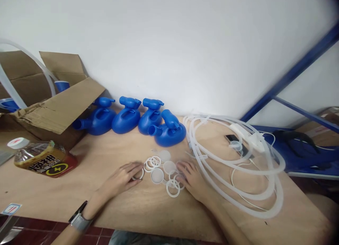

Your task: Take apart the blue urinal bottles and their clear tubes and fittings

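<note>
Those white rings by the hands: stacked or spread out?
Spread out: the white rings lie loosely on the tabletop near the left hand and right hand, some overlapping.

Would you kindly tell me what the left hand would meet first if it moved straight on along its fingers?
The left hand would likely meet the overlapping white rings just ahead, past the single ring it seems to touch; the exact gap is hard to judge.

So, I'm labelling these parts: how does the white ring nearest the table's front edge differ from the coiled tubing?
The white ring is small; the coiled tubing is much larger. The ring is one closed loop, the tubing several overlapping loops. The ring lies left of the right hand, the tubing right of it. Both are whitish.
</note>
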Available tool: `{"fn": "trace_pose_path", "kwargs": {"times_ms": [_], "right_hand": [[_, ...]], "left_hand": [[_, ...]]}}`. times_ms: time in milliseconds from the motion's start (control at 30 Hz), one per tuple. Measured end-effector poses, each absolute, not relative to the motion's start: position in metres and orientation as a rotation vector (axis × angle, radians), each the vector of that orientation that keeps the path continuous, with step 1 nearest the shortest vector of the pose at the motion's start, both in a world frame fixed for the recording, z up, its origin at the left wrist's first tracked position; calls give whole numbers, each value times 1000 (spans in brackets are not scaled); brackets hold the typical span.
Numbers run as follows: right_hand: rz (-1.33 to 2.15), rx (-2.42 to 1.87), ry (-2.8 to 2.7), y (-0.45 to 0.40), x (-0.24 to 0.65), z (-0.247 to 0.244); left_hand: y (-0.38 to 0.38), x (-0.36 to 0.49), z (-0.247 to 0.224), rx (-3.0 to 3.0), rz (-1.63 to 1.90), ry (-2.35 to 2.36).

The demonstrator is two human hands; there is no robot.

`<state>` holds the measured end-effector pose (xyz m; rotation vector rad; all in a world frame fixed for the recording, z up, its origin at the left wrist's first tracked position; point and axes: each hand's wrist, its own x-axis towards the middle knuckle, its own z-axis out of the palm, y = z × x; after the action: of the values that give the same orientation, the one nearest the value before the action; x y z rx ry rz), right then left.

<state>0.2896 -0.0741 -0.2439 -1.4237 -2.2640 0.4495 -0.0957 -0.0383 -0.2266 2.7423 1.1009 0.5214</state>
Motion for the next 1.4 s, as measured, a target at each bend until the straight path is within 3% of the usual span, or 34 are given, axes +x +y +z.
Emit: {"fn": "trace_pose_path", "kwargs": {"times_ms": [167,267,467,700,1100,1400], "right_hand": [[655,-1178,-2001,-13,296,-212],[650,-1309,-1664,47,297,-201],[573,-1259,-1869,123,285,-200],[520,-1241,-1978,125,288,-213],[439,-1361,-2124,96,287,-198],[255,-1443,-2109,78,278,-200]], "left_hand": [[2,-85,-188,2597,786,1206],[37,-66,-164,2455,964,1259],[89,-30,-161,2363,1045,1173],[97,-35,-162,2441,991,1114],[80,-30,-125,2844,500,783],[99,-12,-135,3020,358,482]]}}
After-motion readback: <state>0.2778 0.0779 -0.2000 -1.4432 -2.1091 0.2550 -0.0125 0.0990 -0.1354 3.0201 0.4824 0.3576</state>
